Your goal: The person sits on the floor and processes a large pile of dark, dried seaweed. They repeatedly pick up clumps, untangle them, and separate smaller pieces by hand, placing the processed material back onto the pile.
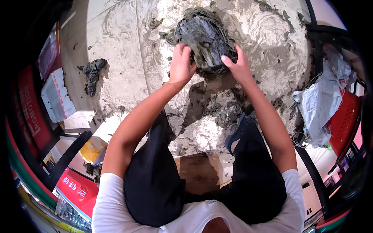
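A large heap of dark, wet-looking leafy material [204, 35] lies on the dirty pale floor in front of me. At its near left side is my left hand [182, 62], its fingers curled against the leaves; the fingertips are blurred, and whether they grip anything is unclear. My right hand [239, 64] touches the near right edge of the heap, thumb and fingers spread apart. Further left lies a small twisted bundle of the same dark material [92, 76]. Loose dark scraps [224, 110] cover the floor between the heap and my feet.
A wooden board [199, 171] is between my legs. White woven sacking [319, 99] and a red perforated plastic container [345, 122] stand at the right. A white box [57, 96] is at the left, near black frame bars [71, 157].
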The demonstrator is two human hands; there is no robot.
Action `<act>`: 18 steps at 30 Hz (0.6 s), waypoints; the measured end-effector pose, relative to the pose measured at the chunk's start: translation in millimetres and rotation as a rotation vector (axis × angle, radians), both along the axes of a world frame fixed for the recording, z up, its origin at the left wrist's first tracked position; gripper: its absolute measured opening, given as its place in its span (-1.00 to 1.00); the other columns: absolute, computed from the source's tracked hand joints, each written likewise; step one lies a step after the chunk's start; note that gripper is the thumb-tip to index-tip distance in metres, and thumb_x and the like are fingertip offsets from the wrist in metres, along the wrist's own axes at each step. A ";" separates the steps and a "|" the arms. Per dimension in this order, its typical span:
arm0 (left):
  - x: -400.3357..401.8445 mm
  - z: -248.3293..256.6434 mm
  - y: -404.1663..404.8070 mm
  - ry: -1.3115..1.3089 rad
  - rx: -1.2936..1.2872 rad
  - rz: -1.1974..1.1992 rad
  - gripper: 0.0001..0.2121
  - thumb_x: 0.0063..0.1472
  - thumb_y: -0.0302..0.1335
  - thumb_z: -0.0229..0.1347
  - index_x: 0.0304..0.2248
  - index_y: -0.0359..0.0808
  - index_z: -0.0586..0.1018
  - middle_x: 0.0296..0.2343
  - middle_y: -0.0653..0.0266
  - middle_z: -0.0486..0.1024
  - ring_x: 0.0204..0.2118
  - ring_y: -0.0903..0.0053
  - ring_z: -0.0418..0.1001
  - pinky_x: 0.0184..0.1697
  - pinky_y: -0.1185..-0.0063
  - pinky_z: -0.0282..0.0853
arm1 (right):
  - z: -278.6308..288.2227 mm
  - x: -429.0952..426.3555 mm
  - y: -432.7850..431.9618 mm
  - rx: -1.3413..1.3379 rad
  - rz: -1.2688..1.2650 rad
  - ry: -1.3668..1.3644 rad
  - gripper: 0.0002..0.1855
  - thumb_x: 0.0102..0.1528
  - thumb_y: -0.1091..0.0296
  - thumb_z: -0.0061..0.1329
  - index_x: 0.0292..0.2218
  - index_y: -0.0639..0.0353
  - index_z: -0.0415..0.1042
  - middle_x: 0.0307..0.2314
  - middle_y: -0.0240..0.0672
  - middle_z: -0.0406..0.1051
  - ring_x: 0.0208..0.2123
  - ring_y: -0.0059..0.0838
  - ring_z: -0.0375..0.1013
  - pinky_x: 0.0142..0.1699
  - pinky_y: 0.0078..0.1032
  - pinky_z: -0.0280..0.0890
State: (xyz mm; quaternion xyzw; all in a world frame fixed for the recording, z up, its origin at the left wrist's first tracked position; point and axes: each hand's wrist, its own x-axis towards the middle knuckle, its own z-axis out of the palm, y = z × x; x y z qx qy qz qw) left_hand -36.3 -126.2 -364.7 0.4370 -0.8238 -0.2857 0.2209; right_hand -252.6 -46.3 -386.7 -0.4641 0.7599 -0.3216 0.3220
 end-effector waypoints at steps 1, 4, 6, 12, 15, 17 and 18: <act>-4.2 4.6 -6.1 0.102 0.034 0.031 -0.48 -0.14 -0.59 0.22 -0.14 -0.34 0.28 -0.15 -0.03 0.23 -0.13 0.07 0.29 -0.08 0.38 0.28 | -2.5 -0.2 -5.6 -0.008 -0.024 -0.020 -0.05 -0.11 -0.12 0.14 0.08 0.42 0.10 -0.01 0.07 0.21 0.05 -0.10 0.21 0.13 -0.34 0.11; -18.0 19.7 -34.4 0.387 0.265 0.130 -0.36 -0.02 -0.61 0.15 0.06 -0.32 0.14 -0.12 0.07 0.27 0.01 0.26 0.25 0.12 0.32 0.17 | -7.0 -6.6 -22.2 0.104 -0.055 -0.251 -0.02 -0.14 -0.14 0.17 0.07 0.45 0.10 -0.02 0.07 0.24 0.03 -0.13 0.25 0.11 -0.34 0.12; 0.4 28.9 -75.2 0.456 0.354 0.452 -0.16 0.00 -0.67 0.12 0.19 -0.27 -0.14 0.11 -0.02 0.03 0.19 0.21 0.01 0.23 0.30 0.02 | 19.6 -8.3 -33.8 0.280 -0.028 -0.478 0.00 -0.17 -0.09 0.22 0.06 0.51 0.11 -0.07 0.06 0.31 -0.03 -0.18 0.32 0.08 -0.36 0.15; 19.8 22.0 -74.2 0.499 0.831 0.520 -0.53 0.18 -0.48 0.04 0.06 -0.38 0.22 -0.09 0.06 0.32 -0.10 0.43 0.37 -0.05 0.50 0.34 | 20.3 -9.6 -35.8 0.257 -0.203 -0.392 -0.03 -0.18 -0.05 0.24 0.05 0.47 0.13 -0.11 0.01 0.33 -0.03 -0.22 0.31 0.07 -0.35 0.18; 0.4 8.5 -40.3 0.473 1.045 0.443 -0.28 0.13 -0.18 0.14 0.13 -0.36 0.07 -0.06 0.09 0.29 -0.04 0.40 0.32 -0.04 0.41 0.32 | 40.7 -3.6 -43.9 0.319 -0.206 -0.521 -0.11 -0.15 -0.06 0.19 0.01 0.46 0.19 -0.10 -0.02 0.32 -0.03 -0.20 0.30 0.07 -0.29 0.20; -9.8 16.4 -37.3 0.466 1.093 0.405 -0.13 0.03 -0.05 0.20 0.16 -0.31 0.00 -0.08 0.11 0.31 -0.04 0.43 0.30 -0.07 0.38 0.32 | 85.0 11.0 -47.7 0.472 -0.102 -0.403 -0.15 -0.14 -0.05 0.17 -0.01 0.46 0.22 -0.12 -0.04 0.34 -0.06 -0.20 0.33 0.07 -0.31 0.21; -8.9 14.9 -41.7 0.449 1.130 0.414 -0.12 0.02 -0.06 0.22 0.16 -0.29 -0.02 -0.09 0.12 0.32 -0.06 0.43 0.32 -0.08 0.37 0.31 | 82.3 14.1 -43.4 0.367 -0.036 -0.455 -0.29 -0.09 0.05 0.13 -0.05 0.43 0.26 -0.17 -0.09 0.39 -0.12 -0.27 0.37 0.04 -0.38 0.22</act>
